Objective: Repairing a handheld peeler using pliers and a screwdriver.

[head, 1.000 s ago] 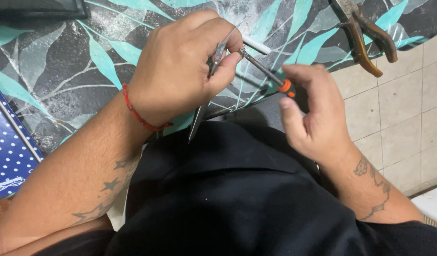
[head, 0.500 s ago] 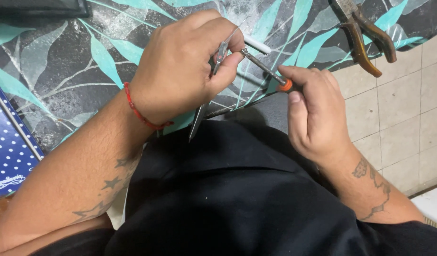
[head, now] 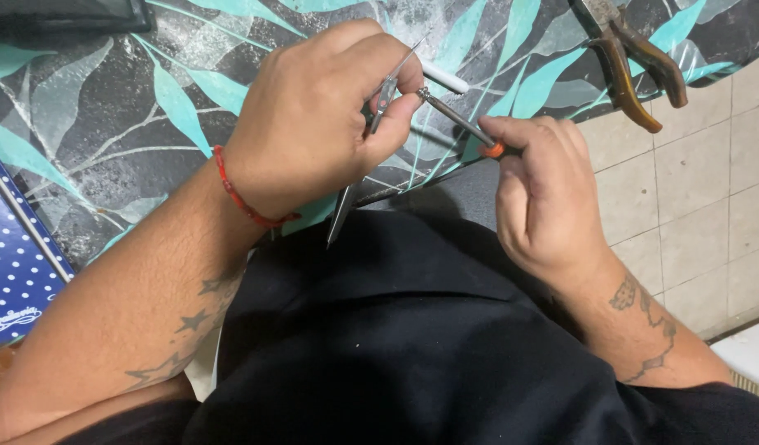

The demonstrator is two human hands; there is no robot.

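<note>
Screwdriver tip meets a small metal tool over a leaf-patterned table.

From the head camera, we see our left hand (head: 313,132) clenched around a slim metal tool (head: 371,132), held above the table's near edge with its point hanging toward the lap. Our right hand (head: 548,206) grips an orange-collared screwdriver (head: 462,125), its tip touching the tool beside the left thumb. We judge that steady work calls for a firm left pinch and a shaft kept in line. Brown-handled pliers (head: 635,70) lie well apart on the tablecloth (head: 107,124).
</note>
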